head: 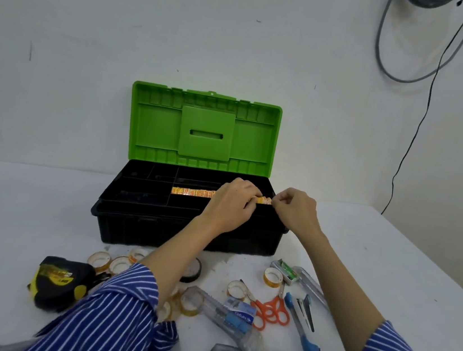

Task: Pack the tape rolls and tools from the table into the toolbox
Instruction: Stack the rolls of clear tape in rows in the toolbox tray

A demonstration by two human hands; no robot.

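A black toolbox (136,221) with its green lid (203,130) raised stands at the middle of the table. A row of yellow-orange tape rolls (190,192) lies in a long compartment of its black tray. My left hand (231,201) grips the right end of that row. My right hand (296,210) pinches the row's end at the tray's right edge. Several clear tape rolls (100,259) lie in front of the box, with a black tape roll (192,270) partly behind my left forearm.
A black-and-yellow tape measure (60,282) sits front left. Orange scissors (273,310), a blue stapler (302,320), clear utility knives (224,312), a staple box (239,309) and a green-labelled pack (287,271) lie front right. Cables (412,134) hang on the wall at right.
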